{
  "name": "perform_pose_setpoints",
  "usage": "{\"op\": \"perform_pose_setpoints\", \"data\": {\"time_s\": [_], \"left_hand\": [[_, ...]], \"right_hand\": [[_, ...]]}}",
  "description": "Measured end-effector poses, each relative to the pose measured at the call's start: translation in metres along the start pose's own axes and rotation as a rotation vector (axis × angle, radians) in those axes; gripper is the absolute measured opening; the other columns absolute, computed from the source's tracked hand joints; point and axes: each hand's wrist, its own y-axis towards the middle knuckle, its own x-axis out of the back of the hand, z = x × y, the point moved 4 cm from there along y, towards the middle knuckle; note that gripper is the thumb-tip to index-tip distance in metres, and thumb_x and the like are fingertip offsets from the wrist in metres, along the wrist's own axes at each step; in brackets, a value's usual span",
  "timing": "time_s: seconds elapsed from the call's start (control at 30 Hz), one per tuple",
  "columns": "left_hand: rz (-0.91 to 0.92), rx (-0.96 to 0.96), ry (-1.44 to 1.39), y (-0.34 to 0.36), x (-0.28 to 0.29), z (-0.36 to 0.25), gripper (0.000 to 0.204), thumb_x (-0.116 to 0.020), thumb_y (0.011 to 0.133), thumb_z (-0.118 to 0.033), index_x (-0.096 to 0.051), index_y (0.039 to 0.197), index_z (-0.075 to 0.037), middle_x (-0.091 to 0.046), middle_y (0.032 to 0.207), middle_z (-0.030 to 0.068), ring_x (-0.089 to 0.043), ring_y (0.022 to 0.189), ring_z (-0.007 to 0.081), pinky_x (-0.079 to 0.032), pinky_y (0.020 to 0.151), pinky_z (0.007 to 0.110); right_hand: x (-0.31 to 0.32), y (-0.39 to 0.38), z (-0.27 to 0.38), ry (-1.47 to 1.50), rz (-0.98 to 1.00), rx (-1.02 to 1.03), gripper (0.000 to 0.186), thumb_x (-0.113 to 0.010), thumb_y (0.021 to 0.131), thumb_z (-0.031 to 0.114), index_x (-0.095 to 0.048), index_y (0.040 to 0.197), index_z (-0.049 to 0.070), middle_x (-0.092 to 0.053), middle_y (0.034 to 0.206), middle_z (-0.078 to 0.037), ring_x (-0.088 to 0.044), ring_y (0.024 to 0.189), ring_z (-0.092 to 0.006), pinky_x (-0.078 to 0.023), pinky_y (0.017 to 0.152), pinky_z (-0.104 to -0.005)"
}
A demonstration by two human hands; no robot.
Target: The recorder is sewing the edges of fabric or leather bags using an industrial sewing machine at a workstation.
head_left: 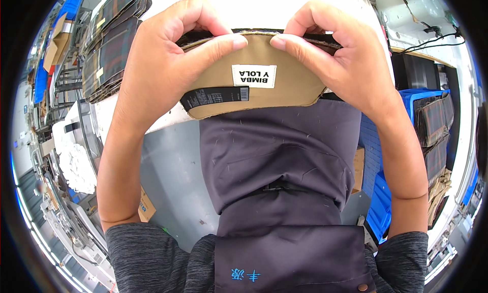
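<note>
Both my hands grip the top edge of a tan fabric piece [295, 97], thumbs on the tan face and fingers curled behind. My left hand [170, 54] pinches the edge left of its middle. Just to the right, with a small gap between the thumbs, my right hand [343, 54] pinches the same edge. A white label [254, 83] is on the tan face, upside down to me. Below it, toward the left, lies a black printed tag [213, 96]. Dark material shows along the top edge behind the tan layer; its far side is hidden.
A white worktable [259, 6] lies beyond my lap. Stacked plaid fabric panels [114, 44] sit at its left. On the right, blue crates [381, 206] stand near more plaid panels [432, 122]. Black cables [432, 41] hang at the upper right. White crumpled material [75, 156] is at the left.
</note>
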Motion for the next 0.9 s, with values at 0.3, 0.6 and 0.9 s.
{"op": "perform_pose_setpoints", "data": {"time_s": [0.3,0.6,0.9], "left_hand": [[0.002,-0.004,-0.001,-0.005,-0.001,-0.006,0.016,-0.081,0.093,-0.008,-0.066,0.092,-0.002,-0.068,0.094,0.0011,-0.065,0.091,0.0063,-0.05,0.086,0.023],[0.017,0.016,0.015,-0.008,-0.005,-0.005,0.019,-0.076,0.096,-0.011,-0.078,0.11,0.001,-0.077,0.098,0.0036,-0.068,0.089,0.0082,-0.053,0.082,0.024],[0.019,-0.021,0.087,-0.009,-0.002,-0.007,0.015,-0.079,0.092,-0.007,-0.078,0.104,0.003,-0.077,0.1,0.0065,-0.068,0.092,0.0107,-0.052,0.084,0.026]], "right_hand": [[-0.005,-0.008,-0.005,0.117,-0.022,-0.042,0.019,-0.084,0.091,0.015,-0.069,0.088,0.003,-0.063,0.073,0.0,-0.057,0.067,-0.0077,-0.047,0.061,-0.0254],[-0.009,-0.015,-0.006,0.11,-0.037,-0.033,0.018,-0.082,0.092,0.015,-0.069,0.092,0.004,-0.065,0.077,-0.001,-0.059,0.071,-0.0073,-0.049,0.064,-0.025],[0.005,-0.014,-0.012,0.189,0.087,-0.093,0.019,-0.082,0.092,0.016,-0.069,0.091,0.003,-0.066,0.08,0.001,-0.06,0.073,-0.0068,-0.05,0.067,-0.0258]]}}
